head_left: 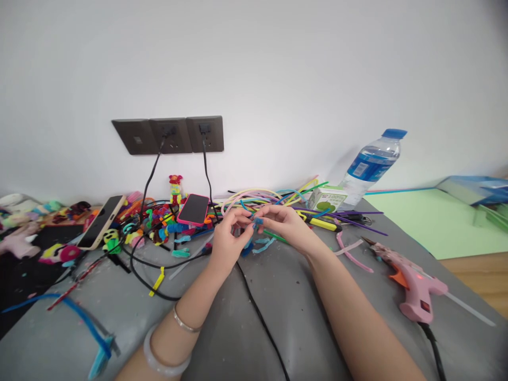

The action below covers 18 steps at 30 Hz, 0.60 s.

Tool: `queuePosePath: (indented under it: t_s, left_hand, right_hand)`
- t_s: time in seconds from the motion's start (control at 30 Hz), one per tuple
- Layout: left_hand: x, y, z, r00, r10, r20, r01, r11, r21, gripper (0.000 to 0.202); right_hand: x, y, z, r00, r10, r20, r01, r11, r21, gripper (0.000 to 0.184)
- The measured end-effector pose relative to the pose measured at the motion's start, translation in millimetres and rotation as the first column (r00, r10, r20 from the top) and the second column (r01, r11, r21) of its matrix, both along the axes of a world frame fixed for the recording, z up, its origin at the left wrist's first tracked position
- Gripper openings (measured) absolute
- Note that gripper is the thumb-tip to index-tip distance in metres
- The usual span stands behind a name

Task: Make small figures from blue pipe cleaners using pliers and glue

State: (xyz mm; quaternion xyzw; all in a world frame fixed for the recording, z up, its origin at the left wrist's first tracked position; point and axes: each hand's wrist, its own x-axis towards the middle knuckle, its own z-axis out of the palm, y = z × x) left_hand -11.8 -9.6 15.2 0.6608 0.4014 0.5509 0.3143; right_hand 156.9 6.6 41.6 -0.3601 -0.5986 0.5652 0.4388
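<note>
Above the grey table [293, 312], my two hands meet fingertip to fingertip. My right hand [283, 225] pinches a small blue piece of pipe cleaner [259, 220] between thumb and fingers. My left hand [234, 235] is closed in a pinch against the same blue piece, its thumb and fingertips touching it. The fingers partly cover the piece, so its full shape is hidden. Under and behind the hands lie short light-blue pipe cleaner pieces [264, 245] and a loose bundle of long coloured pipe cleaners [254, 194].
A pink glue gun [416, 288] with its glue stick lies at the right. Behind are a water bottle [371, 166], a small box [327, 198] and a yellow cutter [321, 222]. Phones [193, 209] and fuzzy figures [112, 241] crowd the left. Black cables [257, 312] cross the table.
</note>
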Motion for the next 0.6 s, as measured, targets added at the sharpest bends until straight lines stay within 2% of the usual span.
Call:
queuePosePath:
  t_s: [0.17, 0.33, 0.6]
  left_hand:
    - [-1.8, 4.0, -3.2, 0.999, 0.041, 0.011, -0.041, 0.999, -0.012, 0.016]
    - [-1.3, 4.0, -4.2, 0.999, 0.031, -0.010, -0.031, 0.999, -0.022, 0.016]
    - [-1.3, 4.2, -5.9, 0.999, 0.008, -0.041, -0.010, 0.999, -0.048, 0.016]
  right_hand:
    - [0.4, 0.0, -0.8, 1.000, 0.024, -0.017, -0.024, 0.999, -0.028, 0.035]
    - [-0.3, 3.6, -6.1, 0.999, -0.004, 0.039, 0.003, 1.000, 0.013, 0.035]
    - [-2.9, 4.2, -9.1, 0.955, -0.152, 0.253, 0.084, 0.962, 0.260, 0.020]
